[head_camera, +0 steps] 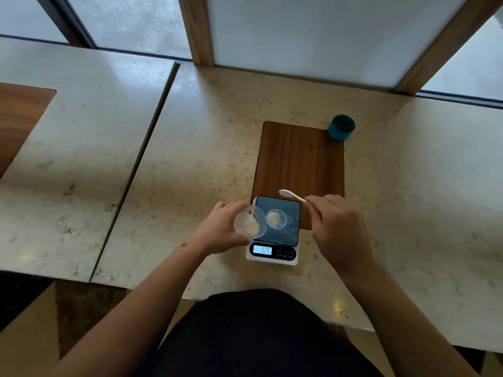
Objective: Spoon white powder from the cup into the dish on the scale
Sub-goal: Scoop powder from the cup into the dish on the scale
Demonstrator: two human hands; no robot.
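Both hands are busy: the left hand wraps the cup, tilting its mouth toward the dish on the scale for a short reach. The right hand pinches the spoon by its handle, bowl raised beyond the dish.

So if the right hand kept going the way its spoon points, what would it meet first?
Probably nothing soon: the right hand aims the spoon up-left over the wooden board, past the scale. Height is unclear.

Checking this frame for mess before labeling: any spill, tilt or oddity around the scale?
No clear spill. The clear cup in the left hand is tilted hard toward the dish, powder still inside. The scale platform looks speckled, but powder or pattern, I can't tell. The right hand holds the spoon clear of both.
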